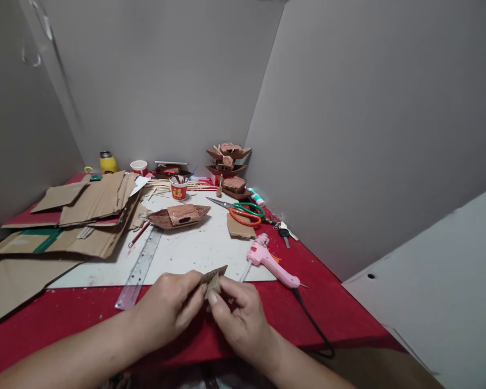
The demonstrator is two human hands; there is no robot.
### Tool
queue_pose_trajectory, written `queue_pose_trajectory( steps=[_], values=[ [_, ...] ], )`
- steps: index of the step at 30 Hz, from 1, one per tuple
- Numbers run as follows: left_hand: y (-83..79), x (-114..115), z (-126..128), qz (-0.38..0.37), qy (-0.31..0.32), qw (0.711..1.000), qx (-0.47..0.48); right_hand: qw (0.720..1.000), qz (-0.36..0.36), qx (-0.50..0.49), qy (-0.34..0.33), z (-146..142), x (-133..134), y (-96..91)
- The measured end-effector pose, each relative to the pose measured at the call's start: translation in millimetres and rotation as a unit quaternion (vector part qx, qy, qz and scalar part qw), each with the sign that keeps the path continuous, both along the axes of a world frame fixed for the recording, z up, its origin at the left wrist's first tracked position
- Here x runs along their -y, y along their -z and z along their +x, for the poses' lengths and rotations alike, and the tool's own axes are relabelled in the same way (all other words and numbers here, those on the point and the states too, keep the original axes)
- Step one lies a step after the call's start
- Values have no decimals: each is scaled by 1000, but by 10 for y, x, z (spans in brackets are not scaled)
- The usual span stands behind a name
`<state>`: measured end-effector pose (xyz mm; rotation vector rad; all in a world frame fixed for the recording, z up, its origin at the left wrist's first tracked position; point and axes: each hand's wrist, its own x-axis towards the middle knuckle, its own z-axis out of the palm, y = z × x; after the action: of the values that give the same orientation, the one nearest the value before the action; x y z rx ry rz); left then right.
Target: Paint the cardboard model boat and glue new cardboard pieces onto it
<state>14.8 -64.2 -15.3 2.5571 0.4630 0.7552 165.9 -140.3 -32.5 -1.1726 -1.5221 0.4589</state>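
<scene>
Near red table (316,313) edge, left hand (168,302), right hand (245,321) pinching cardboard piece (214,282); open white board (190,251) beyond.

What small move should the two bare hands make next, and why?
Probably the right hand should gently press the small brown cardboard piece while the left hand steadies it: both hands pinch it, it looks bent at an angle, and the pink plastic glue gun lies apart, held by neither.
</scene>
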Motion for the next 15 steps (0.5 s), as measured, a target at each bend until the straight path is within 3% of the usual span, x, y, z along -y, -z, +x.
queue_pose_trajectory(
  steps=[3,6,9,11,14,15],
  values=[
    [36,-22,-6,23,0,1000,2,999,-45,-12,6,-4,-32,34],
    [11,-18,15,-48,2,999,-5,999,-44,13,17,-5,-64,66],
    [-19,28,40,-140,-2,990,-24,999,-2,39,13,4,-83,70],
    [-17,33,47,-156,-11,988,-16,998,33,59,13,14,-73,65],
    [-18,-106,39,-193,-68,976,74,989,107,97,20,23,-16,75],
    [-29,-193,32,-230,-115,957,131,982,147,115,16,24,7,87]
  ],
)
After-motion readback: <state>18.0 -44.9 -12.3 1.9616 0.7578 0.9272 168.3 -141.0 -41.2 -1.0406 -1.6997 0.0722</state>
